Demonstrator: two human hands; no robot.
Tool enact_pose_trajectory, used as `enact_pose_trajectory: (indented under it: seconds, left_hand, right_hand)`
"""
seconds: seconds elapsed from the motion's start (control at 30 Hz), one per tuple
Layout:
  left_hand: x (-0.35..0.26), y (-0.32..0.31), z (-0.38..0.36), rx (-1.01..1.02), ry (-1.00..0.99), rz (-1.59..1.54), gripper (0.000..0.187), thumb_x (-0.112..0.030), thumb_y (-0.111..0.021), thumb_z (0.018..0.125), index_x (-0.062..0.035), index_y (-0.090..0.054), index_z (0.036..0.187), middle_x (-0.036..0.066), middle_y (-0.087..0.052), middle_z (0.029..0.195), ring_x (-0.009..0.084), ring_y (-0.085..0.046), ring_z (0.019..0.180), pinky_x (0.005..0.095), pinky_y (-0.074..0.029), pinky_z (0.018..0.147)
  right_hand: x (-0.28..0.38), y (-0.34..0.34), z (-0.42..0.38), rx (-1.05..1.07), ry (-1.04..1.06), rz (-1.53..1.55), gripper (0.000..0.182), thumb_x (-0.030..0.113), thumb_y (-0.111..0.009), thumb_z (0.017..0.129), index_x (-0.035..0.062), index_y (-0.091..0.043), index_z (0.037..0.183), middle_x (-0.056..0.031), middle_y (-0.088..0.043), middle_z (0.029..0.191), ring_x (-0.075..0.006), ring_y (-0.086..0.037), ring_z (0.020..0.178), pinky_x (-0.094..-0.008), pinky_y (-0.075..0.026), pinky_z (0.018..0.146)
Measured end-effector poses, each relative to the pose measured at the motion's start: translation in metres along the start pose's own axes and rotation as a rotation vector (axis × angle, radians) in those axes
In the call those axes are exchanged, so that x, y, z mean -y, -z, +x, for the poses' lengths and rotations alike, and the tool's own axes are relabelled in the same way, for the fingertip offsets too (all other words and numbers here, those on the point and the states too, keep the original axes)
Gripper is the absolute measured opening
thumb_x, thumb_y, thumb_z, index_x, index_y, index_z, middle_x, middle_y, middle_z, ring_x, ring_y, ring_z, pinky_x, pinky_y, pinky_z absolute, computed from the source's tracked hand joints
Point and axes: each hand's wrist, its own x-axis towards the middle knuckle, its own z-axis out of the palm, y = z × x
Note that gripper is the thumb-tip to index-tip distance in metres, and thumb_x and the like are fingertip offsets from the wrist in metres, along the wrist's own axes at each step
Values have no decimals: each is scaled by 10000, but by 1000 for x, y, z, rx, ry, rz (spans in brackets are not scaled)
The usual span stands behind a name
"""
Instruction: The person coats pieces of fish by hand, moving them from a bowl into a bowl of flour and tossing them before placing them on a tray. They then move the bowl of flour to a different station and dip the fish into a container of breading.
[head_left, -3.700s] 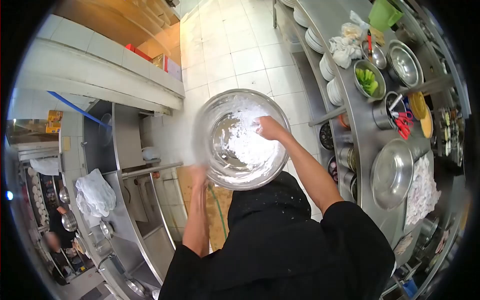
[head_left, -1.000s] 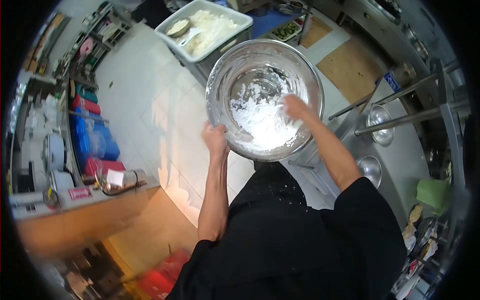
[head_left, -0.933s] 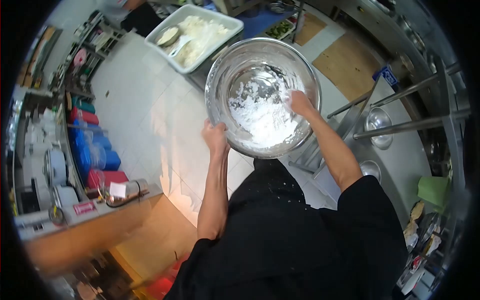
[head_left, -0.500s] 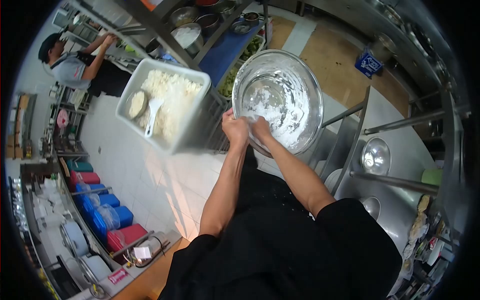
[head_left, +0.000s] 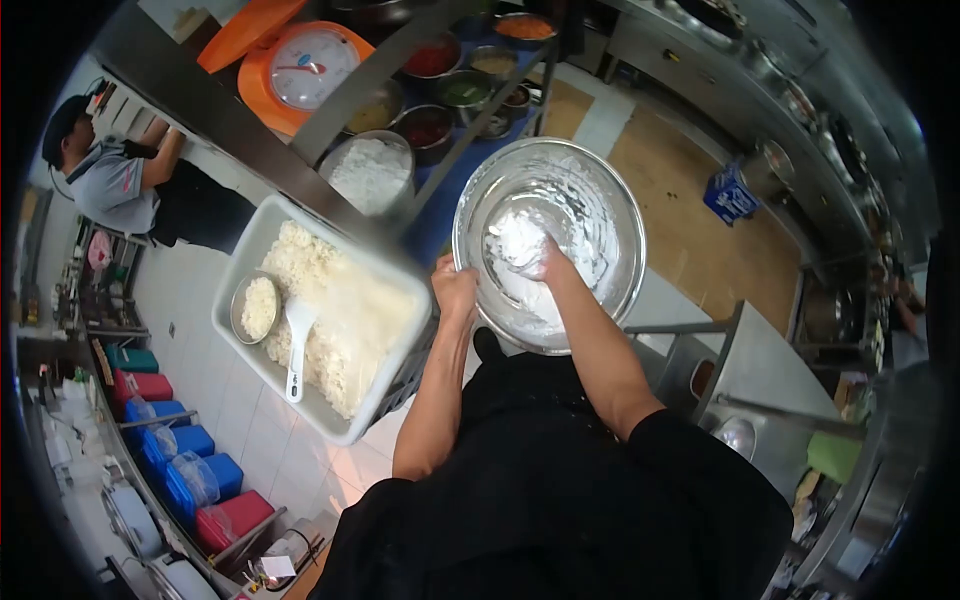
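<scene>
A large steel mixing bowl (head_left: 628, 225) is tilted in front of me, its inside smeared with white powder. At its left rim, my left hand (head_left: 455, 288) is closed around the edge. My right hand (head_left: 540, 262) reaches inside the bowl, against a white powdery clump (head_left: 520, 238). White coating and the clump hide its fingers, so their grip does not show. Left of the bowl stands a white tub (head_left: 228, 300) of cooked rice (head_left: 340, 310). A white rice paddle (head_left: 297, 345) and a small round bowl (head_left: 258, 308) filled with rice lie on top.
A pot of white powder (head_left: 372, 172) and an orange scale (head_left: 312, 68) stand behind the tub, near several bowls of ingredients. A metal rail (head_left: 680, 327) runs beside a steel counter at right. Another person (head_left: 120, 180) stands at far left.
My right hand has moved from the bowl's left edge to deeper inside it. My view has shifted, bringing the orange scale into sight and the rice tub lower. My left hand keeps the rim.
</scene>
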Motion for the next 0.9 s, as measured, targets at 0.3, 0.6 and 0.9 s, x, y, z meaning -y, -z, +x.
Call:
enact_pose_trajectory:
  seconds: [0.3, 0.6, 0.9]
  left_hand:
    - [-6, 15, 22, -204, 14, -83, 282, 152, -479, 556, 27, -557, 796, 46, -533, 769, 137, -504, 651, 253, -421, 594]
    - [-8, 2, -1, -415, 48, -186, 286, 122, -497, 564, 42, -560, 831, 66, -544, 762, 143, -502, 622, 253, -411, 557]
    - [-10, 0, -5, -445, 38, -170, 303, 128, -507, 598, 41, -546, 885, 47, -554, 722, 132, -505, 617, 247, -420, 541]
  right_hand:
    - [19, -19, 67, -13, -298, -1, 281, 227, -415, 910, 50, -599, 1027, -102, -634, 948, -260, -611, 877, -400, -499, 788]
    - [19, -151, 175, 1010, 621, -2255, 174, 172, -447, 839, 98, -585, 917, -60, -578, 852, -195, -540, 810, -310, -443, 734]
    - [-35, -187, 282, 396, 36, -1795, 362, 203, -477, 835, -1, -535, 1129, -199, -577, 1116, -280, -576, 1024, -368, -467, 854]
